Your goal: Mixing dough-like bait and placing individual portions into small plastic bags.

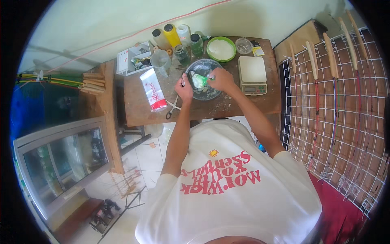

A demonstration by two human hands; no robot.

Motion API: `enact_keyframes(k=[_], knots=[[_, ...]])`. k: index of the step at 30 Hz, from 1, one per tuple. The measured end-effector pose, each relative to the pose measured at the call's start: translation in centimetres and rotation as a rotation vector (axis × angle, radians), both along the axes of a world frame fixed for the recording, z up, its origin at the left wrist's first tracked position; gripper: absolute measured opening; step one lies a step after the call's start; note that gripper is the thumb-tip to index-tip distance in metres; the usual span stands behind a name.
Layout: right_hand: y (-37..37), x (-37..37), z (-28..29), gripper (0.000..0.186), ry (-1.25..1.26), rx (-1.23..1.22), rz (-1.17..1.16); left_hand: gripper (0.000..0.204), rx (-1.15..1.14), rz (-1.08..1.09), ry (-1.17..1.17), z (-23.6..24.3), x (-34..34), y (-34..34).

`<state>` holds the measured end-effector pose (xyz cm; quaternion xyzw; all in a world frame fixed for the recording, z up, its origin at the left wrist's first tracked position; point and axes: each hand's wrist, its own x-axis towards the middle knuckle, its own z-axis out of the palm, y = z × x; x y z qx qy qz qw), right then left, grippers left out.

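Works over a grey bowl [215, 92] on the desk [138, 114], holding a green tool [202, 81] in the right hand [222, 79], with fingers clamped on its upper end and its green part inside the bowl, against a white mass [196, 80]. Has the left hand [185, 87] at the bowl's left rim with fingers curled; cannot tell whether clamped on the rim or merely bent against it. Sees, right of the bowl, a scale [253, 75]; behind it, a green basin [231, 51] of white powder [221, 49], and a yellow bottle [172, 36] further left. Finds, left of the bowl, a clear pitcher [161, 61], a white-and-red bag [152, 87] and, nearer the desk's front edge, scissors [173, 108].
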<state>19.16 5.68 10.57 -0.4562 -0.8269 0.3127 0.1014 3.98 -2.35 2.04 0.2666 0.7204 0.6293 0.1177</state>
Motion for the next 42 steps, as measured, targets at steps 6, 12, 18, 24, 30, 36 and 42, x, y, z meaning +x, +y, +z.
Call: enact_keyframes(k=[6,12,18,24,30,36,42], knots=[[0.8,2.6,-4.6,0.024,-0.192,-0.032,-0.121,0.051,0.005,-0.057,0.058,0.5,0.7,0.9],[1.8,3.5,-0.8,0.025,-0.214,-0.040,-0.158,0.050,0.003,-0.029,0.065,0.9,0.5,0.7],[0.5,2.8,-1.5,0.027,-0.274,-0.037,-0.103,0.048,-0.013,-0.086,0.114,1.7,0.7,0.9],[-0.6,3.1,-1.5,0.024,-0.269,0.177,0.208,0.047,0.012,-0.082,0.085,2.5,1.2,1.0],[-5.6,2.0,-2.2,0.014,-0.306,0.164,0.248,0.048,-0.079,-0.067,0.050,1.9,1.1,1.4],[-1.9,1.1,-1.8,0.020,-0.224,-0.048,0.083,0.050,-0.094,-0.093,-0.100,-0.5,-1.9,1.6],[0.8,5.9,-3.0,0.029,0.001,-0.053,-0.101,0.053,-0.190,-0.139,-0.083,-2.2,-1.9,1.6]])
